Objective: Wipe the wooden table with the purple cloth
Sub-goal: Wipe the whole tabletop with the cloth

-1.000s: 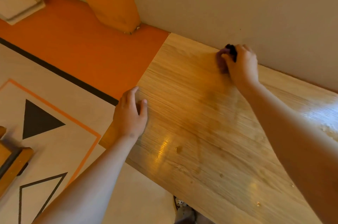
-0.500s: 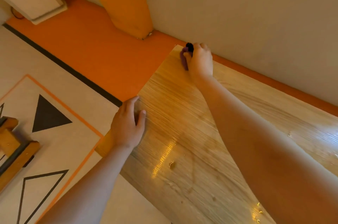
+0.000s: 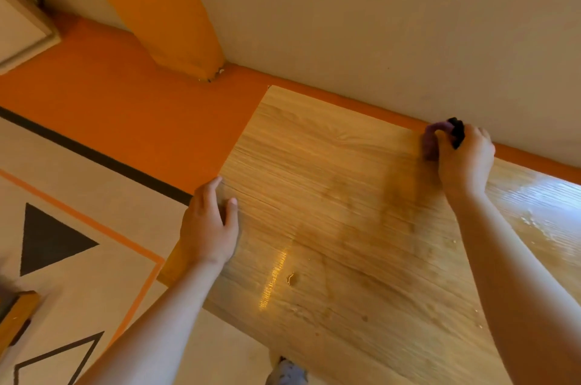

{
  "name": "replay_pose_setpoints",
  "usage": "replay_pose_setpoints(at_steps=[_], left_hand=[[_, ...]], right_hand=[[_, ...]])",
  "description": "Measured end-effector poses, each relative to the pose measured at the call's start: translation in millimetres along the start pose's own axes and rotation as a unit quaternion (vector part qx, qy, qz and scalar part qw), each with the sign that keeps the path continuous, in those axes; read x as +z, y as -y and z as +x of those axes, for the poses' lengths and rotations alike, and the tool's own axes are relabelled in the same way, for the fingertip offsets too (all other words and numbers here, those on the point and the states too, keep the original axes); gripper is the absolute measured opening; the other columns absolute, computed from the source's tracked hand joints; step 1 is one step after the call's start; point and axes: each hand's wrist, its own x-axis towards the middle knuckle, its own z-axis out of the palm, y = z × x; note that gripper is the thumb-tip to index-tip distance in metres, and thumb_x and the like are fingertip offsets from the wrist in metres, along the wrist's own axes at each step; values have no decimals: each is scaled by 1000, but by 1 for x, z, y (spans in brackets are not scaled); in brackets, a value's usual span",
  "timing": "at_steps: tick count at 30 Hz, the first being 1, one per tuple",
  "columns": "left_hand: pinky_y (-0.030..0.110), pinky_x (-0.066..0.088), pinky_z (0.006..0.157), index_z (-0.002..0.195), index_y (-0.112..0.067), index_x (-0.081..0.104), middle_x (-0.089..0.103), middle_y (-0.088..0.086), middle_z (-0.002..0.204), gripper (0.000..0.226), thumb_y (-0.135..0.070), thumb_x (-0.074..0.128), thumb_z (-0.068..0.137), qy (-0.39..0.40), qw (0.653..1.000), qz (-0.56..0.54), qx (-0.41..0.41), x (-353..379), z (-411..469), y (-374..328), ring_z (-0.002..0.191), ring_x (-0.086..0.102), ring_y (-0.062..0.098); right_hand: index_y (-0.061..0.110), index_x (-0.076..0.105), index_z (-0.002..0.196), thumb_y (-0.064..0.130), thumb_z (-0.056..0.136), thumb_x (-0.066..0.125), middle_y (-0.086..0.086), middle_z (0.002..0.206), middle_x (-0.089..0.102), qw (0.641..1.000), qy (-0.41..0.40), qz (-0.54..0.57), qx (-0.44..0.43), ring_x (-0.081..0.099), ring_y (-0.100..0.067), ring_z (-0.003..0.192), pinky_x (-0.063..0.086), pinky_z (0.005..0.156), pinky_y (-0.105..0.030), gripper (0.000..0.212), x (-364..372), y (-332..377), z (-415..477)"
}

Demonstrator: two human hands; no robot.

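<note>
The wooden table [image 3: 330,196] fills the right half of the view, its far edge running along the wall. My right hand [image 3: 465,158] presses a bunched purple cloth [image 3: 430,141] on the table's far edge; only a small part of the cloth shows past my fingers, along with a dark bit at the top. My left hand [image 3: 207,227] lies flat on the table's left edge, fingers together, holding nothing. Wet streaks shine on the wood near the front and at the right.
A cream wall [image 3: 377,23] rises right behind the table. An orange pillar [image 3: 163,7] meets the orange floor [image 3: 125,101] at the back left. A floor mat with black triangles [image 3: 53,237] lies left. A wooden object [image 3: 15,315] sits at the lower left.
My right hand has slid the cloth rightward along the far edge, away from the table's far left corner. My left hand has stayed on the left edge.
</note>
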Motion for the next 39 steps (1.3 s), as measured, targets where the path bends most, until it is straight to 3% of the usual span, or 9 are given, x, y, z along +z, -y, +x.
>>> replay_pose_setpoints(at_steps=[4, 10, 13, 19, 23, 26, 30, 32, 39], left_hand=[[38, 44, 90, 137, -15, 43, 50, 7, 139, 53, -42, 40, 91, -6, 1000, -3, 12, 1, 1, 2, 122, 51, 27], [29, 40, 83, 135, -12, 44, 51, 9, 136, 50, -39, 42, 93, -13, 1000, 5, 23, 1, 0, 2, 120, 52, 27], [31, 41, 83, 135, -13, 43, 51, 9, 136, 44, -30, 50, 96, -11, 1000, 2, 17, 3, 2, 3, 120, 52, 28], [43, 46, 86, 136, -14, 42, 49, 10, 137, 44, -31, 48, 96, -5, 1000, -2, 15, 4, 3, 3, 119, 51, 32], [43, 46, 87, 136, -13, 42, 49, 11, 137, 44, -31, 48, 96, -3, 1000, 3, 17, 4, 3, 2, 120, 50, 32], [44, 47, 87, 135, -12, 42, 49, 12, 136, 44, -28, 49, 95, -4, 1000, 4, 13, 4, 3, 1, 120, 51, 32], [41, 48, 86, 135, -14, 42, 50, 10, 136, 43, -30, 50, 95, -6, 1000, 2, 19, 3, 3, 2, 121, 51, 30], [41, 47, 85, 134, -13, 43, 50, 11, 136, 43, -29, 50, 95, -7, 1000, 1, 22, 3, 3, 3, 120, 51, 31], [46, 47, 91, 135, -14, 41, 48, 10, 138, 43, -29, 49, 96, -2, 1000, -4, 15, 4, 3, 3, 122, 49, 31]], right_hand=[[8, 61, 106, 19, 93, 54, -11, 111, 56, 999, 5, 36, -10, 54, -28, 101, 43, 82, -36, 19, 20, 31, -12], [5, 60, 110, 21, 94, 53, -10, 111, 55, 974, 133, 70, -170, 54, -24, 98, 45, 77, -31, 24, 77, 118, -69], [4, 60, 105, 22, 93, 55, -9, 108, 55, 965, 151, 61, -208, 53, -23, 96, 46, 75, -31, 22, 75, 116, -80], [10, 62, 107, 20, 93, 53, -11, 109, 58, 995, 27, 23, -89, 55, -28, 98, 45, 81, -36, 20, 3, 20, -33], [11, 65, 103, 17, 90, 53, -12, 109, 59, 999, -3, 15, -34, 55, -29, 99, 42, 81, -35, 18, -2, 10, -32], [9, 63, 106, 22, 90, 57, -12, 107, 59, 994, 58, 27, -86, 56, -30, 96, 44, 79, -36, 22, 24, 48, -65], [8, 62, 105, 23, 91, 58, -8, 104, 57, 951, 204, 66, -223, 54, -24, 98, 46, 78, -34, 22, 58, 108, -150], [6, 61, 107, 24, 91, 57, -8, 105, 56, 939, 231, 71, -246, 53, -25, 99, 44, 78, -33, 24, 60, 113, -160], [6, 61, 101, 23, 90, 58, -11, 102, 58, 994, 64, 20, -82, 55, -28, 93, 40, 73, -32, 21, 12, 33, -65]])
